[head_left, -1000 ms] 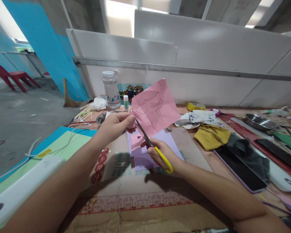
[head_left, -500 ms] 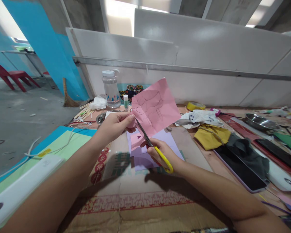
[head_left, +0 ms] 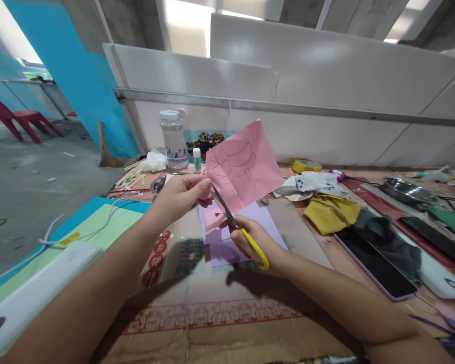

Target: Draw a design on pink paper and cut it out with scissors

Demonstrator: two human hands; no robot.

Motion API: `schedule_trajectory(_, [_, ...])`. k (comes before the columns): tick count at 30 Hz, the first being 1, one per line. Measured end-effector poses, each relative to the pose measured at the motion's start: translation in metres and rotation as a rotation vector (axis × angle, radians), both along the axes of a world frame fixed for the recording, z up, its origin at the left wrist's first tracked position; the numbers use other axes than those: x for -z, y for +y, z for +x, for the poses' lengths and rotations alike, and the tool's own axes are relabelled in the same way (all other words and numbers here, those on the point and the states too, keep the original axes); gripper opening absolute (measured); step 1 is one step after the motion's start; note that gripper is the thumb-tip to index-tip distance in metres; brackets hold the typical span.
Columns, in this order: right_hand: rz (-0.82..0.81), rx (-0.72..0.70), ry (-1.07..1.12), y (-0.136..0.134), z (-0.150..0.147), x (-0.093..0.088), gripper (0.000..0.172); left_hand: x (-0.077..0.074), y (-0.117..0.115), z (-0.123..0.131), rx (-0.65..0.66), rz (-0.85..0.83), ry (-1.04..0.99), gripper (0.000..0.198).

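The pink paper (head_left: 244, 169) with its drawn outline stands tilted above the lilac sheet (head_left: 233, 235) on the cardboard. Your left hand (head_left: 180, 194) pinches its left edge, forearm stretched forward from the lower left. Your right hand (head_left: 252, 237) grips the yellow-handled scissors (head_left: 237, 227), blades slanting up into the paper's lower edge, wrist bent inward.
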State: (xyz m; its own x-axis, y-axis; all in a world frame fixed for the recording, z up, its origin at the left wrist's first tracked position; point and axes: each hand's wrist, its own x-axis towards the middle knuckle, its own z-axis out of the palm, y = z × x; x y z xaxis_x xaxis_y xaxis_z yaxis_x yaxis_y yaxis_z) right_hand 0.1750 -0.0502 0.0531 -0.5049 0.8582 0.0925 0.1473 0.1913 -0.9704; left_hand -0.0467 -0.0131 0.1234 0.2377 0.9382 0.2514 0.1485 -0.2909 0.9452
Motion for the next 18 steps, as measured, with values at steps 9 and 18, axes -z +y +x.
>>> schedule_trajectory(9, [0.005,-0.022,0.064,0.01,0.007,0.001,0.086,0.009,0.005,0.0,-0.101,-0.01,-0.043,0.033])
schedule_trajectory(18, [0.058,-0.057,0.078,0.01,0.012,-0.003,0.079,0.003,0.001,-0.001,0.015,-0.057,0.071,0.036])
